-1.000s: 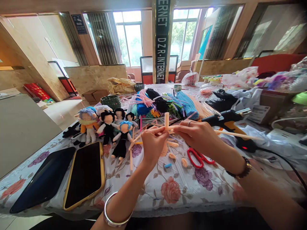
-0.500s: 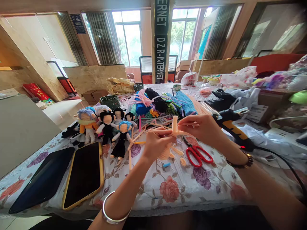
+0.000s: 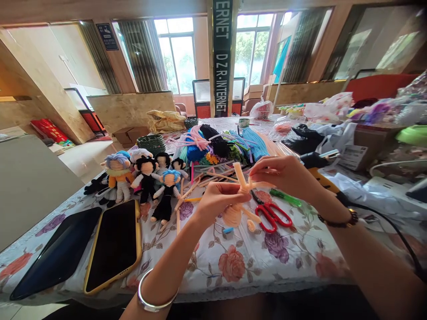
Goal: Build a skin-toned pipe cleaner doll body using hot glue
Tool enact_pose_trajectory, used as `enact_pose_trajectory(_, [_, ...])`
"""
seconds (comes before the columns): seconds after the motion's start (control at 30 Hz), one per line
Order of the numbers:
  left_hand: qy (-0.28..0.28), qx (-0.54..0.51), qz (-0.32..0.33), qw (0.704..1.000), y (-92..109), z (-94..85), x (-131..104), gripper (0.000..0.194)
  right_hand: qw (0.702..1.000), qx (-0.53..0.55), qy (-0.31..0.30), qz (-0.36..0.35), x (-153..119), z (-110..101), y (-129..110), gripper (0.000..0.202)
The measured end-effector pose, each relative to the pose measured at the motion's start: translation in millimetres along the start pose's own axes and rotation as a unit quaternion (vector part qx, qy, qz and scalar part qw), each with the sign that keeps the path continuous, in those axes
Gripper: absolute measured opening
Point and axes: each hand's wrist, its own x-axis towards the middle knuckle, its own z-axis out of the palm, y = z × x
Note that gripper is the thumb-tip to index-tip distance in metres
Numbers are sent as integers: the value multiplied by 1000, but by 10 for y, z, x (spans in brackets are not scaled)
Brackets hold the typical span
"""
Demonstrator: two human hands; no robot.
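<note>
My left hand [image 3: 216,200] pinches a peach chenille stem [image 3: 239,174] between thumb and fingers. Its bundled end stands up from the grip and leans left. With closed fingertips, my right hand [image 3: 283,175] grips a strand of the same peach stem, and a loose tail trails off under that hand. Just below my left fingers is a round peach wound piece [image 3: 232,216] with stubby strips; I cannot tell whether it joins the held stem. A small peach curl [image 3: 251,226] and a blue bit [image 3: 228,230] lie on the cloth. Red-handled scissors [image 3: 271,218] lie beneath my right hand.
Several wound dolls [image 3: 147,175] sit at the left, behind a yellow-cased phone [image 3: 113,249] and a dark tablet-like slab [image 3: 56,253]. Coloured chenille stems [image 3: 216,146] are heaped farther back. At the right are a green-handled tool [image 3: 286,197] and a glue gun [image 3: 325,180] with a cord.
The upright stem now tilts left, and a strand has been drawn across toward my right hand. My right hand has shifted slightly right. The green-handled tool and more of the round piece now show.
</note>
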Motion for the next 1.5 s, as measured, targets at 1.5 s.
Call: enact_pose_trajectory(1.5, [77, 76, 111, 988, 89, 80, -32, 16, 951, -177, 34, -252, -35, 40, -95, 16])
